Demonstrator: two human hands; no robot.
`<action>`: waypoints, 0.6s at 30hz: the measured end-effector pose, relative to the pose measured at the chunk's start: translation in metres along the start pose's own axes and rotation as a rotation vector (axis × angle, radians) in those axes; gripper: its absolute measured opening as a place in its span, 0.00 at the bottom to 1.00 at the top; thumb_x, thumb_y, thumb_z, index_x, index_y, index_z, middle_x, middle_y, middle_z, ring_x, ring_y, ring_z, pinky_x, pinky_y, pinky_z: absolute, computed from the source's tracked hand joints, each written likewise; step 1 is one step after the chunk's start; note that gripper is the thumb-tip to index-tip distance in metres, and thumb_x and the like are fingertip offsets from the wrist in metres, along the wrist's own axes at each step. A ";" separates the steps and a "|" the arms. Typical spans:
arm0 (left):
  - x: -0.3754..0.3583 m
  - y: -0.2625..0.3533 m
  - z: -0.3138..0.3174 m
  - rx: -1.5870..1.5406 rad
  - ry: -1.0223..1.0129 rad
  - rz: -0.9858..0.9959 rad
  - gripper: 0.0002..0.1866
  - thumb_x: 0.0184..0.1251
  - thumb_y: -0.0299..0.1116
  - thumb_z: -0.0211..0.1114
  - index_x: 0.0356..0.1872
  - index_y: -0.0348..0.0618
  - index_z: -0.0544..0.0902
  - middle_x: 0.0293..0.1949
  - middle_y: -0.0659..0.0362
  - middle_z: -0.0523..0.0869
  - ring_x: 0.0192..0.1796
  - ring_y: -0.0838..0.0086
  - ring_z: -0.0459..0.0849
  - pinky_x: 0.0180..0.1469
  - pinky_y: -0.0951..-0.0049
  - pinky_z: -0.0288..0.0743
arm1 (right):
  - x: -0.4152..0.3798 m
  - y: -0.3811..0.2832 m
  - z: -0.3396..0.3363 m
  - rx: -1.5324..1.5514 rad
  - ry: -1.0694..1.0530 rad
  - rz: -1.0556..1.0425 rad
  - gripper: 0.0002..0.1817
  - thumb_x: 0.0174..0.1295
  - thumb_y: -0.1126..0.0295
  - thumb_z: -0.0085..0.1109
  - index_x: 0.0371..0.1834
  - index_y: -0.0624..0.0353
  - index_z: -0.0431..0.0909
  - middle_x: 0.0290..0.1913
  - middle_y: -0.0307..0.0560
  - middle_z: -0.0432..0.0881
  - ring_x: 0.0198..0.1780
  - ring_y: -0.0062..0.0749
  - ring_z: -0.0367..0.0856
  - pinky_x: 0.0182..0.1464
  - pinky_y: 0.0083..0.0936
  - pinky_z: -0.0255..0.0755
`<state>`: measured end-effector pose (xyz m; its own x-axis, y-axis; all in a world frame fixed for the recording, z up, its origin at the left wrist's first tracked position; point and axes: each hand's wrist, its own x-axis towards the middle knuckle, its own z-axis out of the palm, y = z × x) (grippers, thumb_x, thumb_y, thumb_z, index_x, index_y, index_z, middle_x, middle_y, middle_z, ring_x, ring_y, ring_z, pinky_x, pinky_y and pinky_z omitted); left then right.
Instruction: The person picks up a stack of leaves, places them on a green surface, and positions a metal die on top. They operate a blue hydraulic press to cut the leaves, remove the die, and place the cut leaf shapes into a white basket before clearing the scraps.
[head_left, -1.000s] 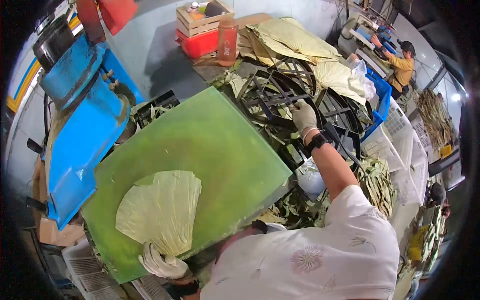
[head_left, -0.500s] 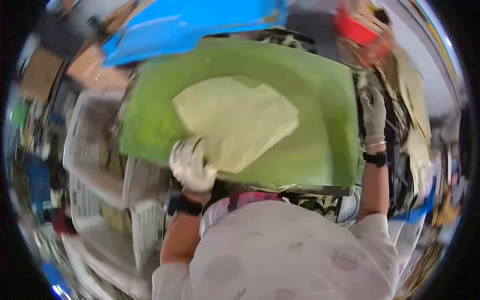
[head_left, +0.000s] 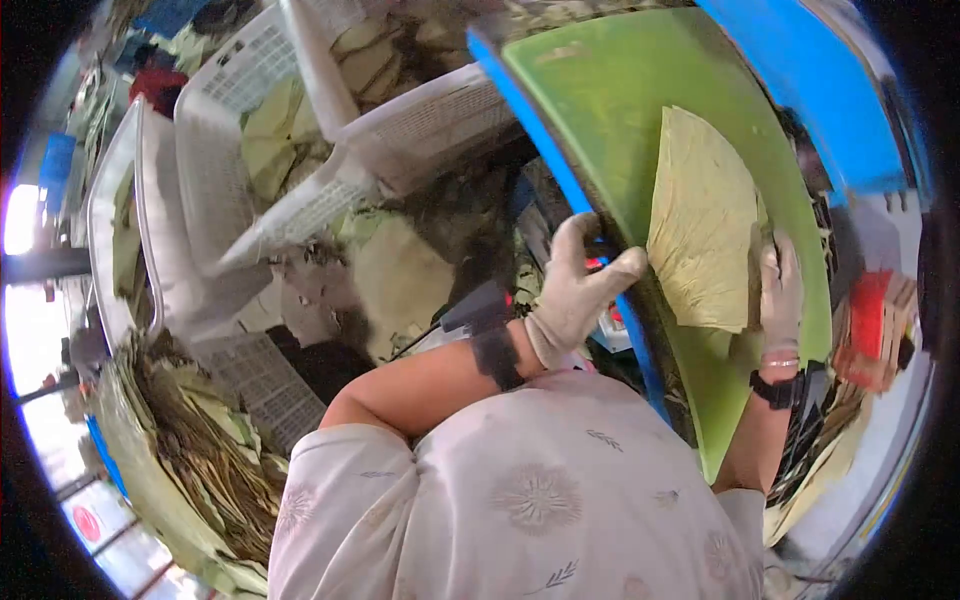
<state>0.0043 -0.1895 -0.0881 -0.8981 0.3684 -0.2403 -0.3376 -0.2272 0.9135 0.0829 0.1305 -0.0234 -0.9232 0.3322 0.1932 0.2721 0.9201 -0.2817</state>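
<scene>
A pale yellow-green, fan-shaped leaf-like sheet (head_left: 702, 225) lies on the green board (head_left: 600, 95). My left hand (head_left: 580, 285), in a whitish glove, is off the board's near left edge, its thumb and fingers apart with nothing between them. My right hand (head_left: 781, 292), also gloved, rests on the board against the sheet's lower right edge, fingers extended and pointing away from me. A dark band is on each wrist.
White plastic baskets (head_left: 205, 165) stand at the left, some with pale sheets inside. A tall stack of leaf-like sheets (head_left: 190, 450) is at lower left. Blue material (head_left: 815, 90) lies beyond the board, and a red box (head_left: 872, 315) is at the right.
The view has turned left, so the board now appears at the right. My left hand has come off the sheet and opened. My right hand has moved from beyond the board's right edge to the sheet.
</scene>
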 end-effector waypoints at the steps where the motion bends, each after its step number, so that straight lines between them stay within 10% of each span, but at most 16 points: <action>1: -0.008 0.017 0.009 -0.050 -0.027 -0.054 0.41 0.68 0.43 0.76 0.72 0.32 0.64 0.57 0.53 0.79 0.56 0.72 0.79 0.59 0.69 0.77 | -0.003 -0.014 -0.008 0.044 -0.016 0.016 0.29 0.79 0.53 0.50 0.69 0.68 0.72 0.68 0.65 0.77 0.69 0.55 0.75 0.72 0.41 0.64; 14: -0.010 0.029 -0.003 -0.590 -0.248 -0.182 0.32 0.68 0.26 0.74 0.71 0.42 0.70 0.59 0.61 0.83 0.61 0.75 0.81 0.66 0.70 0.75 | -0.008 -0.088 -0.019 0.132 -0.048 0.060 0.32 0.77 0.55 0.57 0.72 0.71 0.68 0.70 0.60 0.75 0.71 0.48 0.72 0.73 0.38 0.63; 18: -0.009 0.040 -0.030 -0.506 -0.301 -0.156 0.29 0.67 0.22 0.72 0.68 0.41 0.73 0.59 0.60 0.83 0.61 0.75 0.81 0.65 0.69 0.76 | -0.007 -0.120 -0.020 0.678 -0.059 0.265 0.32 0.76 0.62 0.58 0.77 0.70 0.65 0.73 0.59 0.72 0.71 0.38 0.72 0.72 0.35 0.66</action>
<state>-0.0093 -0.2291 -0.0597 -0.7330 0.6538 -0.1880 -0.6171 -0.5228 0.5881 0.0618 0.0224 0.0275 -0.8681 0.4963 -0.0079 0.2783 0.4733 -0.8358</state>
